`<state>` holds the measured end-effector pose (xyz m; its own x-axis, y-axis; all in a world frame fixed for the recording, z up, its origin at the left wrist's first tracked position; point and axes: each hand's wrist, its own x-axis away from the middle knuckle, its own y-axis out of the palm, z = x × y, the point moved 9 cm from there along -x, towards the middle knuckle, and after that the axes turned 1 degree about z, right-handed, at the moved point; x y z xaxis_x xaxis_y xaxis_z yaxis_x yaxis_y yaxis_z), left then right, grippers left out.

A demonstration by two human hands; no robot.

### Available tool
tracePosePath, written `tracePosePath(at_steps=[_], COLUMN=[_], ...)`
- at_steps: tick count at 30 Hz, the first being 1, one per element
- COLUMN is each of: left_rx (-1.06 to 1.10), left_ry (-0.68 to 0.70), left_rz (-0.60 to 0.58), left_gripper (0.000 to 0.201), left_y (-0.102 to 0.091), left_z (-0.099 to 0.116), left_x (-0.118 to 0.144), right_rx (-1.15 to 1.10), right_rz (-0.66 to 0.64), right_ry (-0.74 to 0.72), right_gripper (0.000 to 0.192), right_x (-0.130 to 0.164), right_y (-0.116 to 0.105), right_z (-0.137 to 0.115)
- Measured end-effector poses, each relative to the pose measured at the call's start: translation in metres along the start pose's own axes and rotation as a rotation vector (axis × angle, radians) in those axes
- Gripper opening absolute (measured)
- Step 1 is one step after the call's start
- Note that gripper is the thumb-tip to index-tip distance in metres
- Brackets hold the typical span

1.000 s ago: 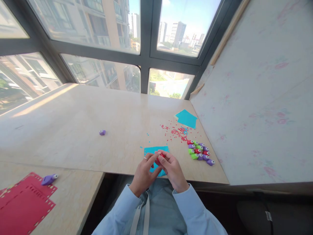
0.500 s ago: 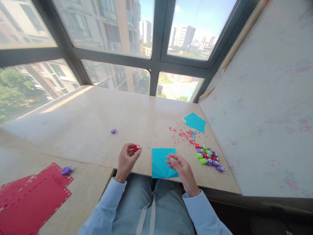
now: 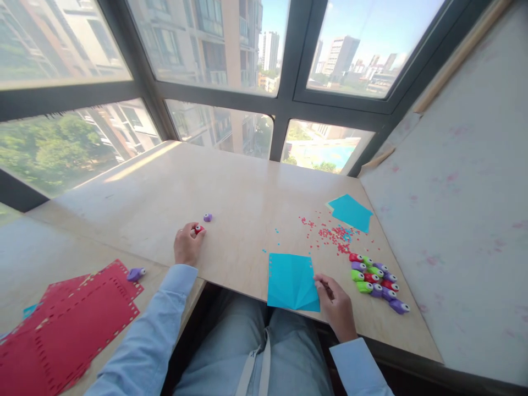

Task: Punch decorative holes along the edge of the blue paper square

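Head view: left hand (image 3: 187,246) on desk (image 3: 243,192), fingers pinched on small red punch (image 3: 198,229). Red punch sits right at fingertips, far side of hand. Tiny purple punch (image 3: 207,218) just past fingers, a bit to right, not touching. Right hand (image 3: 336,303) far off to right, fingers curled together on edge of blue paper (image 3: 292,281). Pile of little punches (image 3: 375,280) just right of those fingers. Left hand much nearer purple punch.
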<state>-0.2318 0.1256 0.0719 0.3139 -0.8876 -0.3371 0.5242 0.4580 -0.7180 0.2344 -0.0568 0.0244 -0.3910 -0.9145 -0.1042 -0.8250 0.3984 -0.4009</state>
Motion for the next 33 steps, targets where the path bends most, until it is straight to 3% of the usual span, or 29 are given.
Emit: tracePosePath(at_steps=[9, 15, 20, 24, 27, 29, 33], left_rx=[-0.028, -0.009, 0.060, 0.120, 0.180, 0.119, 0.068], left_ry=[-0.011, 0.011, 0.093, 0.151, 0.130, 0.251, 0.396], left_rz=[0.020, 0.185, 0.316, 0.201, -0.025, -0.158, -0.278], left_gripper=[0.041, 0.047, 0.033, 0.025, 0.024, 0.021, 0.020], left_y=[0.003, -0.012, -0.026, -0.010, 0.021, 0.041, 0.064], left_z=[-0.013, -0.014, 0.003, 0.031, 0.052, 0.079, 0.124], left_x=[-0.006, 0.004, 0.020, 0.040, 0.060, 0.079, 0.113], right_rx=[0.058, 0.088, 0.219, 0.275, 0.292, 0.296, 0.296], right_rz=[0.005, 0.006, 0.013, 0.016, 0.025, 0.028, 0.027], right_ry=[-0.092, -0.194, -0.315, -0.384, -0.406, -0.412, -0.409], right_gripper=[0.027, 0.023, 0.025, 0.025, 0.024, 0.023, 0.023], right_x=[-0.003, -0.001, 0.003, 0.005, 0.006, 0.006, 0.006], right_y=[0.004, 0.008, 0.011, 0.013, 0.013, 0.013, 0.013], right_z=[-0.023, -0.032, -0.034, -0.035, -0.037, -0.038, -0.039])
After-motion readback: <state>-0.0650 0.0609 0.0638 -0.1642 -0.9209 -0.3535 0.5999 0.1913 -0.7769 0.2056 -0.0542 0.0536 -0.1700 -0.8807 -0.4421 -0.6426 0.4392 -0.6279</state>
